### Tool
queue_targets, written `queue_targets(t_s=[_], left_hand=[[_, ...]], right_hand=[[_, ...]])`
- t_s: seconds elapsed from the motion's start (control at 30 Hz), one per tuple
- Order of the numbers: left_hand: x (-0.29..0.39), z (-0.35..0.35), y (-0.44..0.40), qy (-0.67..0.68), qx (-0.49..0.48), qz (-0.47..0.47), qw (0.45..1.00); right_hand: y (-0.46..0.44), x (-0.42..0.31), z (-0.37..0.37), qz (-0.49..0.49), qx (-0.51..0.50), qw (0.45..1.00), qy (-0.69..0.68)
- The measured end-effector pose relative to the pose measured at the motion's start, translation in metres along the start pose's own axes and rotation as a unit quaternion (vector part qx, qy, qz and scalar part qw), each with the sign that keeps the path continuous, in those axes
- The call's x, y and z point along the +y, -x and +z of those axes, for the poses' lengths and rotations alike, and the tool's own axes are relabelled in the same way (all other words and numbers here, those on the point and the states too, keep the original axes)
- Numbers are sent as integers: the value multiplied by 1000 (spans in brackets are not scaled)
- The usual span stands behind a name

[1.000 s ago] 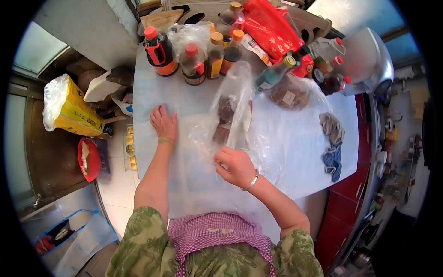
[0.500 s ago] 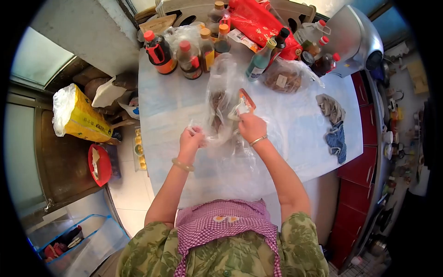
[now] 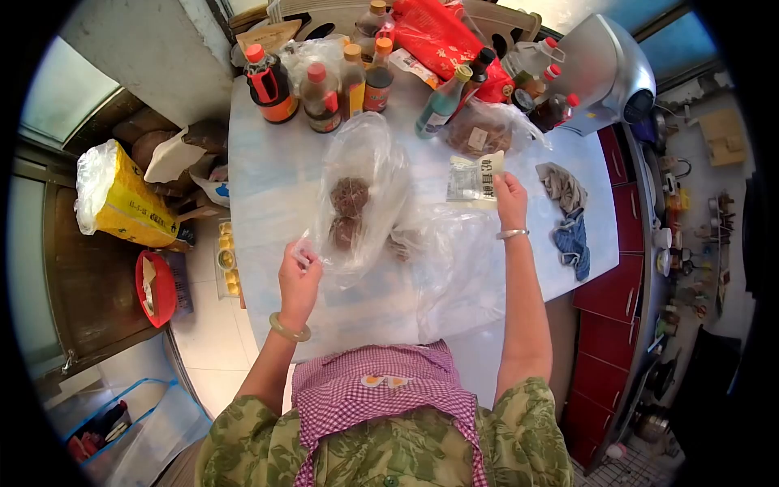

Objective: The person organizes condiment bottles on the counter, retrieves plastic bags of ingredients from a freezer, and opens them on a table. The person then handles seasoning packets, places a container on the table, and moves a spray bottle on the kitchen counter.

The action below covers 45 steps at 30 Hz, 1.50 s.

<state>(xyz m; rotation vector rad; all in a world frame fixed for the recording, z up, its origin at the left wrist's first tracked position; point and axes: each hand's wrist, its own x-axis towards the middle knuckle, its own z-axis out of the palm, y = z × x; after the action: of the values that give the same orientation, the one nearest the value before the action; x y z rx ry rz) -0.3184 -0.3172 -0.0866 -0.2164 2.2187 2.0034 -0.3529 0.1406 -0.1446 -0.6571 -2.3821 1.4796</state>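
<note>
My left hand point(image 3: 299, 277) is closed on the near edge of a clear plastic bag point(image 3: 377, 158). Inside that bag are two dark brown, round, rough lumps point(image 3: 349, 196), lying one behind the other. To the right, my right hand point(image 3: 511, 201) pinches the corner of a pale seasoning packet point(image 3: 469, 177) with dark printed characters, held apart from the bag. A crumpled clear plastic sheet or bag point(image 3: 454, 272) lies between my hands, with a small brown thing point(image 3: 406, 242) beside it that I cannot make out.
Sauce bottles point(image 3: 272, 85) and a green bottle point(image 3: 442, 101) line the back of the table point(image 3: 324, 325). A bagged brown item point(image 3: 480, 134) sits behind the packet. Rumpled cloths point(image 3: 570, 235) lie on the right, near a silver appliance point(image 3: 596, 77). A red basin point(image 3: 154, 288) stands at left.
My right hand has moved right with the packet, turning its pale printed side into view. My left hand has shifted left and nearer me; the bag now shows the brown lumps clearly.
</note>
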Motion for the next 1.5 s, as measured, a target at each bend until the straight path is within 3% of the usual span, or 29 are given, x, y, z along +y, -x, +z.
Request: queue_targets(t_s=[0.03, 0.1, 0.2, 0.27, 0.37, 0.47, 0.53, 0.6, 0.67, 0.77, 0.97, 1.1, 1.17, 1.3, 1.4, 1.5], left_hand=[[-6, -1, 3, -28, -4, -13, 1000], [-13, -10, 15, -87, 0, -43, 995], [2, -15, 30, -56, -5, -63, 996], [-2, -13, 37, 44, 17, -59, 997], [-3, -2, 42, 135, 56, -48, 988], [6, 5, 41, 205, 65, -51, 975], [13, 4, 38, 233, 70, -39, 969], [17, 3, 39, 239, 87, -16, 967], [15, -3, 41, 251, 48, -3, 967], [18, -6, 48, 249, 6, -10, 968], [13, -2, 56, 234, -8, 18, 972], [4, 4, 57, 244, -21, 25, 969], [7, 5, 57, 250, -27, 30, 968], [2, 1, 54, 255, -18, 65, 965], [17, -4, 51, 237, 7, 45, 970], [27, -7, 46, 230, 36, 49, 971]], right_hand=[[8, -23, 0, -2, 4, 987, 160], [35, -106, 9, -16, -1, 889, 458], [67, -108, 12, -258, -48, 922, 284], [113, -124, 23, -224, -168, 907, 315], [164, -110, 48, -187, -188, 856, 445], [165, -20, 68, -201, -110, 843, 486], [143, 76, 62, -240, -111, 835, 482], [131, 38, 50, -60, -120, 900, 414], [125, 17, 39, 8, -110, 950, 292], [107, 7, 1, -45, -114, 991, 55], [95, -143, -43, -21, -126, 987, -99], [101, -247, 0, -28, -169, 977, -128], [88, -247, 25, -31, -231, 958, -169], [53, -159, 88, -130, -309, 941, 56], [45, -95, 119, -58, -328, 941, 53], [39, -59, 129, -90, -366, 926, 13]])
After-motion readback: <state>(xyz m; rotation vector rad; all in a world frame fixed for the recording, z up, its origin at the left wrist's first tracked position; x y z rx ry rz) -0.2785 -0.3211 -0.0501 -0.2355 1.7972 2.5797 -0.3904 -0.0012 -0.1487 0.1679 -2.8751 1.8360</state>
